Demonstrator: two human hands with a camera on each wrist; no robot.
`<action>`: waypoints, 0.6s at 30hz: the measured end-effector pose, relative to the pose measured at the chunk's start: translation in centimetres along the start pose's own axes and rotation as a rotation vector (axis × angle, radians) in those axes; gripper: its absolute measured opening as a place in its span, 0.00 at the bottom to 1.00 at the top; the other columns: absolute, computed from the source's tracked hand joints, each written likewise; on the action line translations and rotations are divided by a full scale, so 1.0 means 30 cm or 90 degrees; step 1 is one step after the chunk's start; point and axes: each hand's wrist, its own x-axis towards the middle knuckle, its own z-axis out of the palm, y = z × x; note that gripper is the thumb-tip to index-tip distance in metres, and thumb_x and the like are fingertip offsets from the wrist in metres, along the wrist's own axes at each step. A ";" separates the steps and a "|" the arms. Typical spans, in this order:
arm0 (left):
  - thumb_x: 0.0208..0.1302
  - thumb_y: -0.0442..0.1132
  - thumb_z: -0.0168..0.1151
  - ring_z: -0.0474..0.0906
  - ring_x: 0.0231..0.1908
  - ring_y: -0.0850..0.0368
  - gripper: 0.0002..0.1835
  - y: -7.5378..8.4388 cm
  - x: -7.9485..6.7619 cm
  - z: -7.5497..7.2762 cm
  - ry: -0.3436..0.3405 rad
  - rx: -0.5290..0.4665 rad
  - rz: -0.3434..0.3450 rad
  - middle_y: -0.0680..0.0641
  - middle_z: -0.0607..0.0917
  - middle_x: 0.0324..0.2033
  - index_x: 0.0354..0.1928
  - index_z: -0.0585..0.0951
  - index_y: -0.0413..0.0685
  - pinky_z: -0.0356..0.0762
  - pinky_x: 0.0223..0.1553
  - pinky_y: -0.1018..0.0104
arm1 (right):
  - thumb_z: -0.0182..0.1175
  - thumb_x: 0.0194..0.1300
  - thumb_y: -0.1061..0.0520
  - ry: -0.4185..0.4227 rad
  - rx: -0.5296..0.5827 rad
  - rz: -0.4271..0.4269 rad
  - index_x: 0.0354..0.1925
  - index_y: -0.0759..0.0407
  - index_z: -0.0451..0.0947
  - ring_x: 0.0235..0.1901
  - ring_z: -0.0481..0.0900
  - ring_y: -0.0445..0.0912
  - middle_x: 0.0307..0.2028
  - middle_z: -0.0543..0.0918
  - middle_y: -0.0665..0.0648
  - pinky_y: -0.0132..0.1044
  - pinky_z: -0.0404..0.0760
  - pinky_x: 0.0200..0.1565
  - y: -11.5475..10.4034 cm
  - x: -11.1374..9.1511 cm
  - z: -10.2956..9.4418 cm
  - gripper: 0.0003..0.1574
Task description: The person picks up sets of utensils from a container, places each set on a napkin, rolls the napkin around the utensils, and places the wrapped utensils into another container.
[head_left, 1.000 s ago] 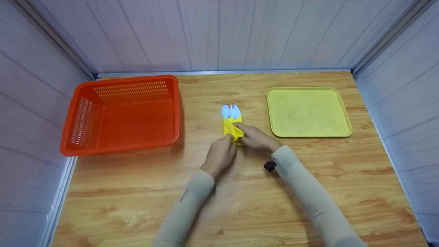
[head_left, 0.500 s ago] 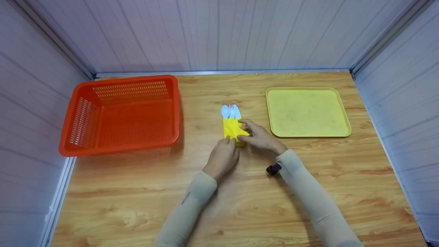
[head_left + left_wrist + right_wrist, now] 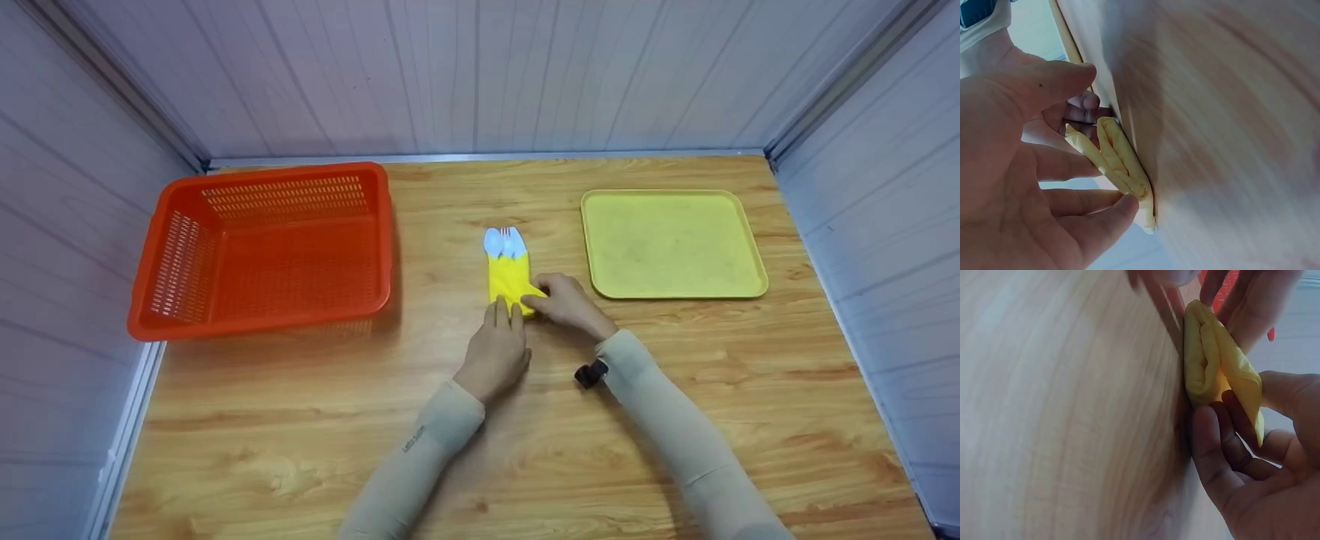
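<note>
A folded yellow napkin (image 3: 507, 276) lies on the wooden table around a white plastic spoon (image 3: 493, 242), fork (image 3: 507, 244) and knife (image 3: 518, 244). Only their upper ends stick out at its far edge. My left hand (image 3: 495, 351) presses the near end of the napkin with straight fingertips. With thumb and fingers, my right hand (image 3: 568, 303) pinches a loose flap at the napkin's right side. In the right wrist view that flap of the napkin (image 3: 1202, 354) stands up from the rolled layers, between the thumb and the fingers.
A red slotted plastic basket (image 3: 385, 247) stands on the left. On the right lies a yellow tray (image 3: 675, 244). Panelled walls (image 3: 480, 82) close off the table (image 3: 525, 465) at the back and both sides.
My right hand has drawn the flap out to the right and shifted down to its lower corner. My left hand's fingers have straightened and spread over the napkin's near end. The cutlery stays put.
</note>
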 end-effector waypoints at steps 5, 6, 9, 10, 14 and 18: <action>0.69 0.53 0.61 0.71 0.62 0.40 0.35 0.006 -0.005 0.004 0.052 0.062 -0.003 0.30 0.73 0.62 0.68 0.71 0.34 0.78 0.53 0.61 | 0.63 0.68 0.54 -0.011 0.012 0.028 0.26 0.58 0.74 0.22 0.77 0.44 0.24 0.78 0.54 0.33 0.76 0.25 -0.002 0.007 -0.007 0.14; 0.68 0.53 0.61 0.71 0.62 0.41 0.35 0.008 -0.004 0.002 0.051 0.066 -0.007 0.30 0.73 0.62 0.68 0.71 0.35 0.78 0.53 0.61 | 0.63 0.68 0.54 -0.014 0.012 0.034 0.26 0.58 0.73 0.21 0.76 0.43 0.24 0.77 0.54 0.33 0.76 0.24 -0.004 0.008 -0.010 0.15; 0.68 0.54 0.62 0.71 0.62 0.41 0.35 0.012 -0.001 -0.006 0.038 0.067 -0.014 0.31 0.73 0.63 0.69 0.71 0.37 0.78 0.53 0.60 | 0.63 0.67 0.54 -0.026 0.010 0.058 0.25 0.57 0.72 0.18 0.75 0.43 0.23 0.77 0.54 0.33 0.75 0.21 -0.008 0.011 -0.013 0.15; 0.69 0.54 0.61 0.70 0.62 0.41 0.35 0.012 0.001 -0.009 0.030 0.064 -0.016 0.32 0.73 0.63 0.69 0.71 0.38 0.78 0.53 0.59 | 0.62 0.67 0.54 -0.030 0.009 0.066 0.25 0.57 0.71 0.18 0.75 0.43 0.23 0.78 0.54 0.33 0.75 0.20 -0.009 0.011 -0.013 0.16; 0.73 0.52 0.56 0.71 0.58 0.42 0.29 0.001 0.015 -0.019 0.007 -0.024 -0.053 0.33 0.72 0.61 0.67 0.74 0.40 0.80 0.47 0.56 | 0.62 0.67 0.53 -0.044 -0.008 0.076 0.27 0.57 0.71 0.18 0.74 0.43 0.23 0.77 0.54 0.33 0.73 0.20 -0.015 0.015 -0.011 0.15; 0.76 0.46 0.50 0.73 0.48 0.42 0.19 -0.032 0.038 -0.034 0.007 -0.187 -0.121 0.34 0.72 0.55 0.58 0.80 0.42 0.81 0.37 0.54 | 0.63 0.66 0.53 -0.042 -0.027 0.068 0.27 0.58 0.71 0.18 0.72 0.43 0.23 0.76 0.54 0.32 0.71 0.20 -0.018 0.018 -0.008 0.15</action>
